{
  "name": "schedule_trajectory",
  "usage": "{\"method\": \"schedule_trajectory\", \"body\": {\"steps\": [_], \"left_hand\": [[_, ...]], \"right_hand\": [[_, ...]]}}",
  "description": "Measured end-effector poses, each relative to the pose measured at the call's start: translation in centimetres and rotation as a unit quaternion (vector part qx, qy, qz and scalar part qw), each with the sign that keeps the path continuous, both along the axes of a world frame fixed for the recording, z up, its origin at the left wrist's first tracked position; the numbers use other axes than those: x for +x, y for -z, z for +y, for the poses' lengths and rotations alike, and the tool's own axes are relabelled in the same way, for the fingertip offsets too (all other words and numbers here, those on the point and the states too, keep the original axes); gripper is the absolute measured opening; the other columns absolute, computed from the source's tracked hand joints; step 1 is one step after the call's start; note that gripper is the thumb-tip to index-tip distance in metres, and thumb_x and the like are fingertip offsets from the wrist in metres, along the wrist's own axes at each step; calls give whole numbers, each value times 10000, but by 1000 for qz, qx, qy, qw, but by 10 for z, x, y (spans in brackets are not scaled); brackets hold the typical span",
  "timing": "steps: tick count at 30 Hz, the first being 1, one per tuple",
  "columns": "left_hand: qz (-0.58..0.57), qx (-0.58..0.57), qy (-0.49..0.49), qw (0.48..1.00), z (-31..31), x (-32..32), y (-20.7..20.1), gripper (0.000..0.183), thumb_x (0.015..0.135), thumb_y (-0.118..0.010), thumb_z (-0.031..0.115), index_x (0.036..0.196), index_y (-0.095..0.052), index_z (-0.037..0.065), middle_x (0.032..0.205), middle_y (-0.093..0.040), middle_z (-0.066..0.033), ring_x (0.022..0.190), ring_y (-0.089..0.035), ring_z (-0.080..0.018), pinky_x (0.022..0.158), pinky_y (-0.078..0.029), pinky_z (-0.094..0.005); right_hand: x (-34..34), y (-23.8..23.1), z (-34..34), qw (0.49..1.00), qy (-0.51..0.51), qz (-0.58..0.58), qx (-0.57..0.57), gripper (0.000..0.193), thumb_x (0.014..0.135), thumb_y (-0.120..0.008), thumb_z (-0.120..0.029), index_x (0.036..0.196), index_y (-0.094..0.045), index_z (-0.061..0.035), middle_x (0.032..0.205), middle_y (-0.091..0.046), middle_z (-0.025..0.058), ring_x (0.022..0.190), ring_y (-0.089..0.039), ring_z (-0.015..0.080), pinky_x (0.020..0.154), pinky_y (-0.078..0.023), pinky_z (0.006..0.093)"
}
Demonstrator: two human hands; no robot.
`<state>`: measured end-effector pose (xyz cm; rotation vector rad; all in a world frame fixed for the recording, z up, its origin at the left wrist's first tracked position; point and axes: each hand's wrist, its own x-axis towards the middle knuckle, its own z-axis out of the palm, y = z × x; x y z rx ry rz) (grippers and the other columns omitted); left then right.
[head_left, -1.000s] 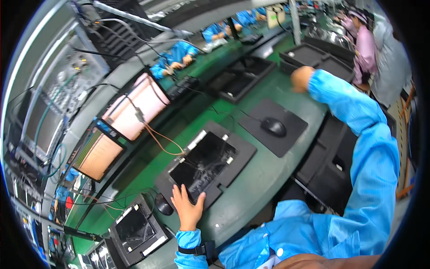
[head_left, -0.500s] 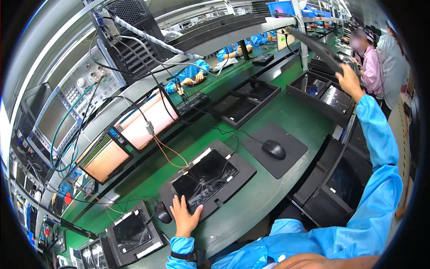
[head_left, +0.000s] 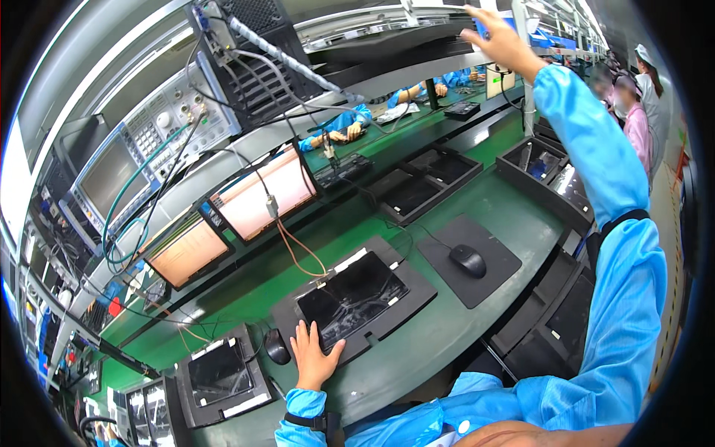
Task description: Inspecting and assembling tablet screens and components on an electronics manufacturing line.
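Left hand (head_left: 313, 359) lies flat, fingers spread, on the dark tablet (head_left: 351, 298) at lower centre. Right hand (head_left: 500, 39) reaches the shelf (head_left: 387, 45) at top; its grip is hard to make out.

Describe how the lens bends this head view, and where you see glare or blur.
Head view: fisheye, so the green bench and shelf edges curve toward a black rim; the two screens glow washed-out orange-white; the dark tablet under the left hand shows faint reflections; the raised right hand and distant workers look soft.

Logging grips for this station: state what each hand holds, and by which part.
Nothing is clearly held. The left hand lies flat on the dark tablet in its grey tray; the right hand touches the overhead shelf.
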<state>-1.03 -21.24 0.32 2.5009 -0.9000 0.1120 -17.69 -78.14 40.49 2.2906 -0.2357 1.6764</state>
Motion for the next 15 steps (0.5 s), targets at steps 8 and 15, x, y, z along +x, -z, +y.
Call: {"method": "schedule_trajectory", "body": {"steps": [8, 15], "left_hand": [[4, 8, 18, 1000, -13, -1, -1, 888, 861, -714, 514, 1491, -397, -25, 1597, -245, -299, 1503, -205, -423, 1229, -96, -533], [-14, -25, 5, 1000, -5, 3, -5, 896, 823, -783, 436, 1487, -395, -22, 1587, -272, -298, 1499, -229, -418, 1225, -125, -536]], "right_hand": [[126, 16, -23, 976, 77, 115, -168, 548, 947, -640, -404, 1379, -565, -75, 1358, -538, 271, 1238, -532, 433, 1068, -427, 443], [165, 62, 86, 957, -141, -239, 83, 346, 994, -546, -311, 900, -649, 5, 905, -687, 181, 854, -662, 376, 768, -512, 457]]}}
